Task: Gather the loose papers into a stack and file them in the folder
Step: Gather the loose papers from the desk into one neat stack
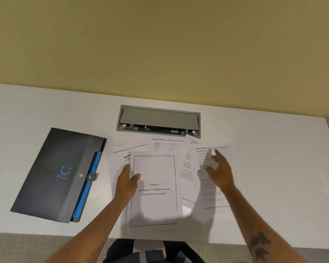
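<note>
Several loose printed papers lie fanned out on the white desk [273,168]. The top sheet, a bordered title page [156,205] reading "Chapter 3", is gripped at its left edge by my left hand [126,184], thumb on top. More sheets stick out behind it at the upper left [122,149] and at the top [166,146]. My right hand [219,170] hovers with fingers spread over the right-hand sheets [211,194], holding nothing. A dark grey folder [51,173] with a blue inner pocket and a snap strap lies closed, angled, at the left.
A grey cable hatch [158,120] with sockets is set into the desk just behind the papers. A yellow wall [160,44] rises behind the desk. The desk's near edge runs along the bottom, with dark trousers and grey floor below it.
</note>
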`<state>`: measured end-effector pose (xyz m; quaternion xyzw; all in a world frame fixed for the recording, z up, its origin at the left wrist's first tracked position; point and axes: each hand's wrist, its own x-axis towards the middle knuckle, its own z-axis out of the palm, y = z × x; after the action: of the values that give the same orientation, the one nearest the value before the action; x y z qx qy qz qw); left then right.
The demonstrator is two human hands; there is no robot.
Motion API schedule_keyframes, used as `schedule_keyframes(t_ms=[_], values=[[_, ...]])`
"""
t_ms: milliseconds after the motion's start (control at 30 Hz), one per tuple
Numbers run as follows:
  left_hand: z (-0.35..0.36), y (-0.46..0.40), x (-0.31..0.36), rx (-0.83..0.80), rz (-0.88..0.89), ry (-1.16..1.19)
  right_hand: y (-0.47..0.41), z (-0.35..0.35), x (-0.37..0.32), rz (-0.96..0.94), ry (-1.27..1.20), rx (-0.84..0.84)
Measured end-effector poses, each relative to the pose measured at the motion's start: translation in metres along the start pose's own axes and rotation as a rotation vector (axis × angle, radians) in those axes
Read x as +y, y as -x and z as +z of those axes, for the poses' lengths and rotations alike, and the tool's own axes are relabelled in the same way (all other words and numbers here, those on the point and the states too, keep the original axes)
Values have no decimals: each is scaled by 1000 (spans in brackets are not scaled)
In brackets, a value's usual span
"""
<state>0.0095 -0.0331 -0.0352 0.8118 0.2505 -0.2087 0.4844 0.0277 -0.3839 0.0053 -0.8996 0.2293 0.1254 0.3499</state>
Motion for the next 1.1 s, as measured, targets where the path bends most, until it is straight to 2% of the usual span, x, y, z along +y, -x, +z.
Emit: schedule_keyframes(t_ms=[100,233,367,500,633,833,967,1033,1100], values=[[3,4,-3,22,-13,19,-30,-43,20,-58,294,-179],[5,11,-7,37,-29,25,-55,-74,33,-202,549,-331],[7,21,-6,46,-33,22,-56,-73,44,-228,613,-405],[8,28,-3,53,-78,20,-46,-65,52,-204,500,-352],[4,35,2,32,-52,-10,-29,-60,62,-193,363,-208],[0,42,8,-29,23,-3,-1,-51,88,-53,-4,33],[-2,45,10,-44,30,6,9,-49,98,89,-179,135],[-2,47,11,-47,33,23,14,-49,99,151,-187,156],[-3,49,13,-62,31,66,21,-49,102,117,-119,180]])
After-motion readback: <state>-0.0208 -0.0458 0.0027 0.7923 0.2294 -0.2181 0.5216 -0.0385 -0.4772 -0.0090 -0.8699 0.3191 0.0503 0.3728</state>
